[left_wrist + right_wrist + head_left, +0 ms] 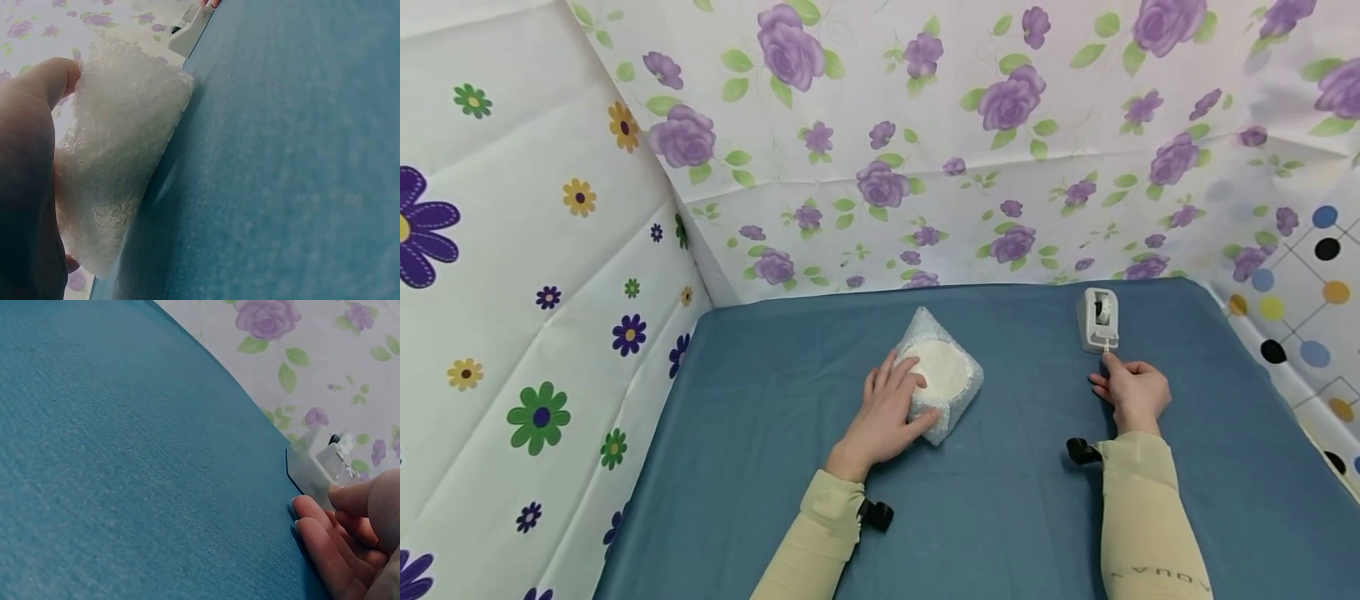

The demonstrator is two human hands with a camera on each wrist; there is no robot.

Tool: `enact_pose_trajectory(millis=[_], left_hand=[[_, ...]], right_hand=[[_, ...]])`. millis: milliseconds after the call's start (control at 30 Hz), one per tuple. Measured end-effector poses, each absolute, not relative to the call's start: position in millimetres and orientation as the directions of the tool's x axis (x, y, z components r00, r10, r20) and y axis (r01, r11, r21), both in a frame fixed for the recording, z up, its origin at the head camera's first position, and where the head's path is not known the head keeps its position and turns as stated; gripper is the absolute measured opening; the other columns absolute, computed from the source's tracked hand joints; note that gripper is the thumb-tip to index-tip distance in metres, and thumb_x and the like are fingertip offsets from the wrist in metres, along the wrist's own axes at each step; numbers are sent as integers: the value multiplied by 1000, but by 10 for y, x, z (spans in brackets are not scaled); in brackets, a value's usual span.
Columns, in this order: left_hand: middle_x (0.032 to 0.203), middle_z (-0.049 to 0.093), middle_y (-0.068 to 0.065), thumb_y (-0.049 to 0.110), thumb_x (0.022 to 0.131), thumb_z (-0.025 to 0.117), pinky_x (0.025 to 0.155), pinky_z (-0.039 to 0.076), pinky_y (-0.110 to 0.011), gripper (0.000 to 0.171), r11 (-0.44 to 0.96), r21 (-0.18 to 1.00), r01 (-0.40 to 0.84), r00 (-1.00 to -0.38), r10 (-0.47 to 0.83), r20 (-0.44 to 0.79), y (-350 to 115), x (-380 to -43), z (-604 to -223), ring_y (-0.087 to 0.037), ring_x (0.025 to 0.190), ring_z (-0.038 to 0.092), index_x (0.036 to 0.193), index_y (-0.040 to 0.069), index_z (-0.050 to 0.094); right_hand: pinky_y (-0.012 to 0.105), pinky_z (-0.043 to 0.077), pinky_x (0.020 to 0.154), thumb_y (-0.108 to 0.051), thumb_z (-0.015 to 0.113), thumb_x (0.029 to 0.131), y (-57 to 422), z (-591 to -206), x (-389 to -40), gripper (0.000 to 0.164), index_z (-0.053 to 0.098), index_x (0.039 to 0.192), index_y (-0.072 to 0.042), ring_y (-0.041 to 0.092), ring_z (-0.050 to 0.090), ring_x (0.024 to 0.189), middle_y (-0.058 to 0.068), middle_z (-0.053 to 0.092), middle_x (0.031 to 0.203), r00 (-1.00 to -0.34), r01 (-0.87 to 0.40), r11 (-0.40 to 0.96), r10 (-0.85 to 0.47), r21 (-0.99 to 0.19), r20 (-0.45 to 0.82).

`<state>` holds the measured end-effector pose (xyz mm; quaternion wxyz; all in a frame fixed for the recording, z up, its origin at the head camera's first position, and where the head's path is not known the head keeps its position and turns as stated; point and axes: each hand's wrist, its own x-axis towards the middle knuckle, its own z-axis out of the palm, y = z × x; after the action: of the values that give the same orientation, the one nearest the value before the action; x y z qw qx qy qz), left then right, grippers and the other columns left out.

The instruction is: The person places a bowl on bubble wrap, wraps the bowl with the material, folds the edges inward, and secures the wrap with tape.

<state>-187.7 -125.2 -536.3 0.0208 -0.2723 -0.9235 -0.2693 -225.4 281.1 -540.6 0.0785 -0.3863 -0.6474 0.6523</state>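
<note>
A package in clear bubble wrap (pixel 958 408), with a round whitish thing (pixel 943 371) showing through its top, lies on the blue cloth. My left hand (pixel 887 412) holds it at its left side, bent fingers over the top and thumb along the near edge. In the left wrist view the bubble wrap (pixel 125 119) fills the space beside the palm. A white tape dispenser (pixel 1086 321) stands at the back right. At its front, my right hand (pixel 1131 392) pinches the tape end (pixel 1106 349) between thumb and forefinger; its other fingers are loosely bent.
Blue cloth (pixel 760 400) covers the table. Behind it hangs a sheet with purple roses (pixel 880 183); a flower-print sheet (pixel 542 333) stands on the left and a dotted one (pixel 1315 325) on the right. Dark cameras (pixel 1082 452) sit at both wrists.
</note>
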Motion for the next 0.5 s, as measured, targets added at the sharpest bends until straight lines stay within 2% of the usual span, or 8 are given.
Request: enact_pose_trajectory(millis=[167, 400, 500], left_hand=[[173, 27, -5, 59, 109, 52, 125, 13, -66, 48, 710, 485, 510, -853, 490, 180, -1256, -1883, -5362, -33, 165, -1, 129, 16, 58], [174, 27, -4, 58, 109, 53, 125, 15, -65, 49, 703, 494, 512, -852, 489, 186, -1274, -1888, -5353, -33, 165, 1, 130, 14, 55], [174, 27, -4, 57, 109, 54, 125, 15, -65, 48, 699, 501, 511, -852, 490, 186, -1280, -1890, -5346, -32, 165, 1, 129, 13, 55]], right_hand=[[26, 63, 62, -31, 69, 106, 2807, -5409, -2262, 26, 61, 105, -6, 7, 75, 65, 11, 58, 115, -702, 426, -80, 600, -901, -385], [22, 61, 59, -26, 62, 109, 2786, -5497, -2277, 23, 60, 101, -5, 0, 72, 62, 25, 63, 141, -719, 409, 50, 632, -911, -288], [19, 59, 58, -28, 62, 109, 2765, -5557, -2233, 26, 61, 99, -4, -3, 70, 62, 24, 67, 137, -737, 380, 142, 643, -914, -207]])
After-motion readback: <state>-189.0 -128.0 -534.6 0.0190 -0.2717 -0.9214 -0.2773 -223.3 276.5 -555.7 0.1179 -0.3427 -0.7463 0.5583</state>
